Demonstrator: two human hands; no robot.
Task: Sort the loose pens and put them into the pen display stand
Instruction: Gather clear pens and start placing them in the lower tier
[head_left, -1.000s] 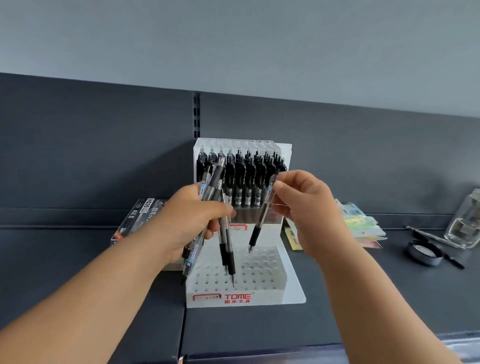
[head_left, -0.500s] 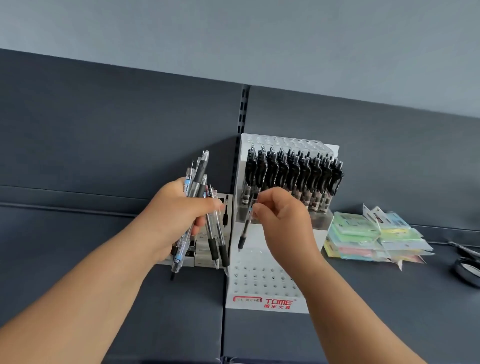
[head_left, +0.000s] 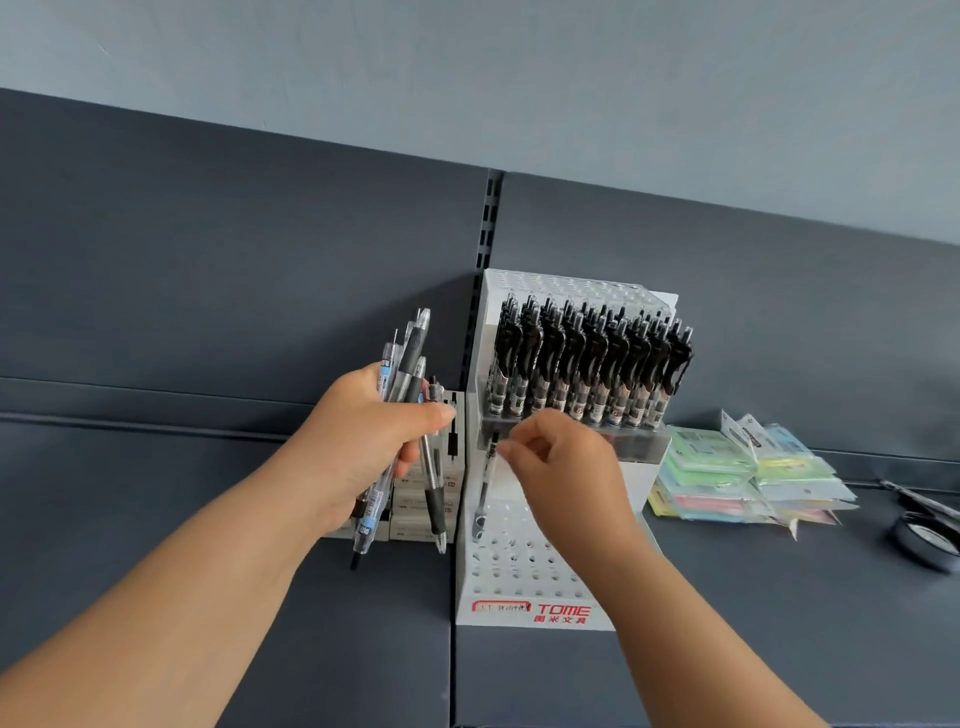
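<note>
A white stepped pen display stand (head_left: 524, 571) with a red TOME label stands on the dark shelf. Its upper tier holds several black-clipped pens (head_left: 587, 364); the lower tier's holes show bare. My right hand (head_left: 561, 467) pinches the top of one black-grip pen (head_left: 485, 488), which stands nearly upright with its tip at a hole in the lower tier's left side. My left hand (head_left: 363, 441) grips a bundle of several loose pens (head_left: 410, 364) just left of the stand, tips pointing down.
Stacked white pen boxes (head_left: 415, 499) sit behind my left hand against the stand. Pastel packets (head_left: 737, 478) lie piled to the stand's right. A roll of tape (head_left: 924, 540) and a dark pen (head_left: 919, 499) lie at the far right. The shelf's back panel rises behind.
My right hand has lowered its pen from mid-air down to the lower tier's left holes. The view has swung left, so the stand sits further right. My left hand keeps its bundle.
</note>
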